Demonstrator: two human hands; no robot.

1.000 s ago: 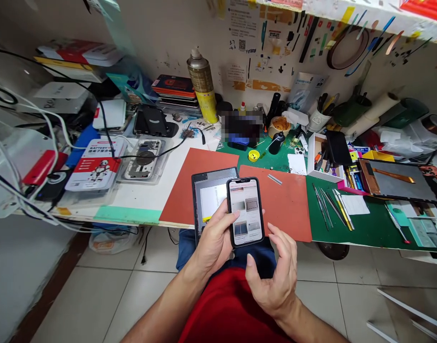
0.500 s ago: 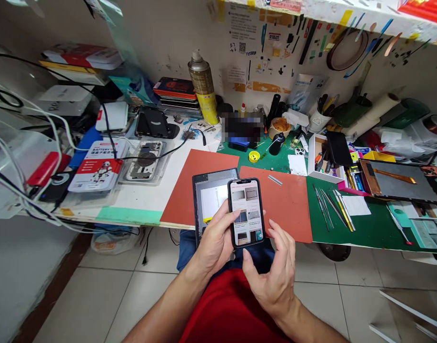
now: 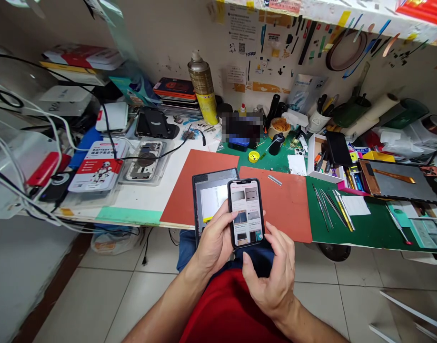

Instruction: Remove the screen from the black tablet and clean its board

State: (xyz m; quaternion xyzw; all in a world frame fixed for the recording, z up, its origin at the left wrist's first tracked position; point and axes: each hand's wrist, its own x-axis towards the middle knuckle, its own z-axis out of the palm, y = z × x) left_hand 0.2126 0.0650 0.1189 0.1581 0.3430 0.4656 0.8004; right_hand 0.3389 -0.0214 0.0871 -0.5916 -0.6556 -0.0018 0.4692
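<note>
A smartphone (image 3: 247,224) in a black case shows a page of product pictures on its lit screen. My left hand (image 3: 215,238) grips it from the left side, the thumb lying over the screen's edge. Beside the phone's lower right corner is my right hand (image 3: 275,267), empty, its thumb and fingers apart. Behind the phone and my left hand lies a tablet-like panel (image 3: 200,177) with a dark frame, partly hidden. It overlaps the reddish-brown mat (image 3: 184,190) and sticks out past the bench's front edge.
Tweezers and thin tools (image 3: 332,208) lie on the green mat (image 3: 320,233) at right. An opened phone (image 3: 146,162) sits in a clear tray at left, near a battery box (image 3: 99,164). Black and white cables (image 3: 54,124) hang at far left. A spray can (image 3: 203,88) stands at the back.
My right hand's fingers have shifted very slightly beside the phone. The left hand and phone stay in place.
</note>
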